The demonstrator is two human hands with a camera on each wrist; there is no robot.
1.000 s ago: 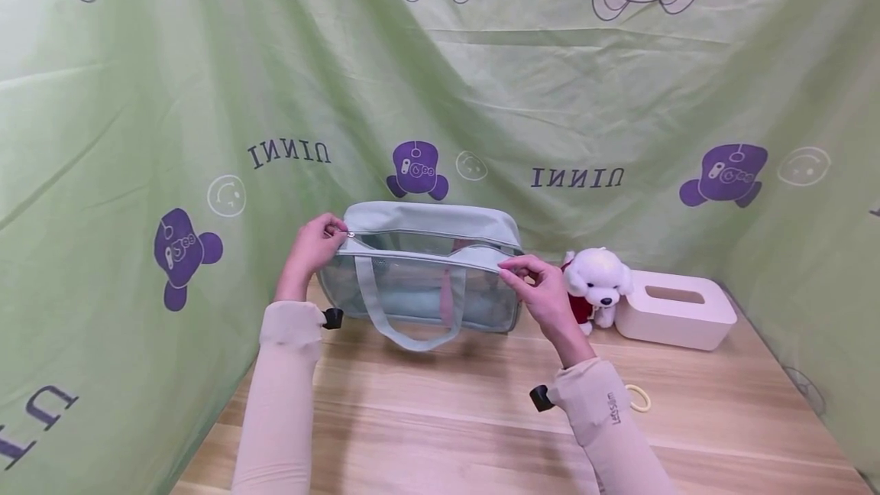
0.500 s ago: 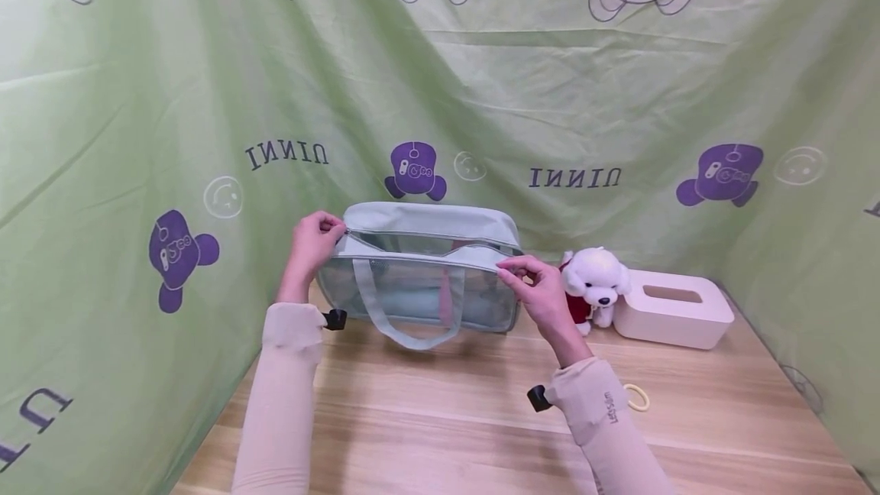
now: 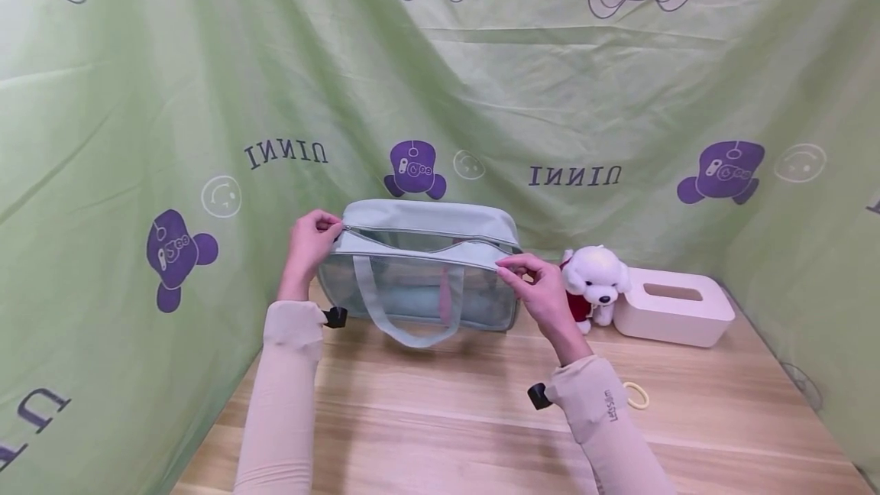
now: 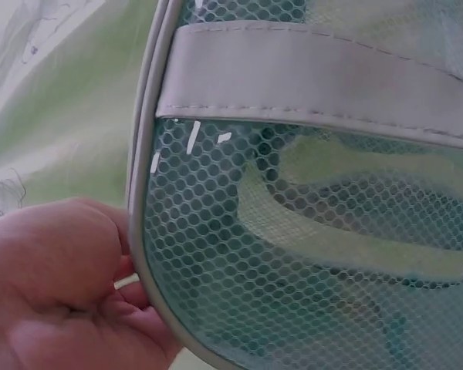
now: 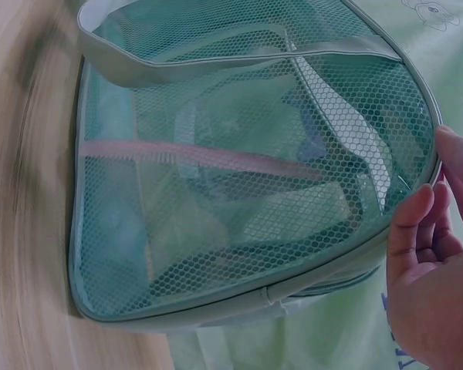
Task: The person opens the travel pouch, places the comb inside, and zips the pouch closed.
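Note:
A see-through mesh bag [image 3: 406, 289] with pale grey-green trim stands on the table, its top zipper parted along most of its length. At the left end of the zipper my left hand [image 3: 311, 244] pinches the zipper pull, which its fingers hide. My right hand [image 3: 539, 289] pinches the trimmed edge at the bag's top right corner between thumb and fingers. A handle strap [image 3: 412, 341] hangs down the front. Through the mesh show a pink comb [image 5: 204, 156] and a pale blue rolled shape [image 3: 412, 301].
Right of the bag sits a white plush dog [image 3: 595, 273] in red, beside a white tissue box [image 3: 674, 319]. A yellow ring-shaped band [image 3: 638, 396] lies on the wooden table [image 3: 426, 418] near the right sleeve. Green printed cloth [image 3: 481, 98] hangs around the back and sides.
My left hand has shifted slightly left with the zipper pull, and the gap at that end reaches farther left. The right hand keeps its grip on the corner.

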